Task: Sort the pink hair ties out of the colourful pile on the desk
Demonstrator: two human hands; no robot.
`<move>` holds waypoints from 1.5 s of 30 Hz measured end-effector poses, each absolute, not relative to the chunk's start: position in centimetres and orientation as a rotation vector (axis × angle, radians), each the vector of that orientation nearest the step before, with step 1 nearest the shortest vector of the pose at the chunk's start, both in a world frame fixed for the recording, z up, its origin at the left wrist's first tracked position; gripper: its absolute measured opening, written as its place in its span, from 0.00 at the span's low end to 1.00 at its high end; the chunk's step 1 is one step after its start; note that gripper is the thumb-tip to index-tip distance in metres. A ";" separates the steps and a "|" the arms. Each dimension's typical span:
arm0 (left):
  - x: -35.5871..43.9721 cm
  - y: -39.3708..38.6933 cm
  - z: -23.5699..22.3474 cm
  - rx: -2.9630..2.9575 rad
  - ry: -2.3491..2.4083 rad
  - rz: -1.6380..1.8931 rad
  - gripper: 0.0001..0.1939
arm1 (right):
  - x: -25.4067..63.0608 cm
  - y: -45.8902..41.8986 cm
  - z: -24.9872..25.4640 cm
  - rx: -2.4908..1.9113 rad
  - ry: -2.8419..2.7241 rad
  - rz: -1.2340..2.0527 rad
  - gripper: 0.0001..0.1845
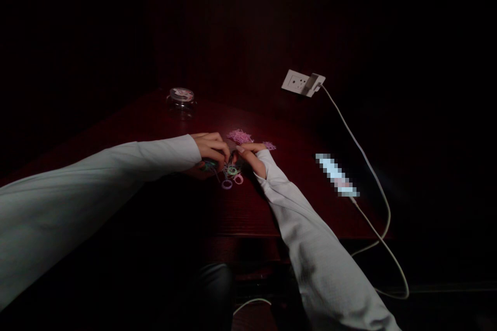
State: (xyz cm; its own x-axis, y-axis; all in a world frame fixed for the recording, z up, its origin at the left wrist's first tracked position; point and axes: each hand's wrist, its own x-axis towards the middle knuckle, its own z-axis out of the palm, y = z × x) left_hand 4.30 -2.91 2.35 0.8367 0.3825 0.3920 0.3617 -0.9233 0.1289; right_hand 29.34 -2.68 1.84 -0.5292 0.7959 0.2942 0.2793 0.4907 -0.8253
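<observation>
My left hand (pixel 212 149) curls its fingers down over a small heap of coloured hair ties on the dark red table. What lies under those fingertips is hidden. From the other side my right hand (pixel 254 156) reaches in, thumb and forefinger close together beside the heap; anything between them is too small to make out. Towards me lie a purple hair tie (pixel 227 184), a pink hair tie (pixel 238 180) and a green hair tie (pixel 232 170). Just beyond my hands sits a pile of pink hair ties (pixel 239 136), and a smaller pinkish-purple pile (pixel 270 146) lies past my right wrist.
A clear lidded jar (pixel 181 103) stands at the back left of the table (pixel 240 212). On the right lies a phone, its screen blurred out (pixel 337 175). A white cable (pixel 359 147) hangs from the charger in the wall socket (pixel 297 83) and loops past the table's edge.
</observation>
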 end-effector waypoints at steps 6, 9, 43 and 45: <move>4.3 -2.6 2.3 2.930 0.556 0.691 0.03 | 29.3 -2.7 1.8 -0.921 -2.067 0.929 0.27; 4.3 -2.5 2.5 2.893 0.535 0.703 0.04 | 29.2 -2.5 1.8 -0.903 -2.050 0.953 0.26; 3.9 -1.8 2.7 2.678 0.866 0.910 0.08 | 28.5 -3.8 1.8 -0.949 -2.326 0.403 0.13; 3.9 -1.9 2.9 2.685 0.857 0.903 0.08 | 28.5 -4.1 2.0 -0.953 -2.327 0.401 0.15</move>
State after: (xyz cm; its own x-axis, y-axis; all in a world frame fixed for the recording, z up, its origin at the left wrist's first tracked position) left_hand 3.90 -1.89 2.86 0.6491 0.5764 0.4964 0.4659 -0.8171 0.3395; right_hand 28.53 -4.13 2.05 -0.5720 0.7134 0.4047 0.5371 0.6987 -0.4726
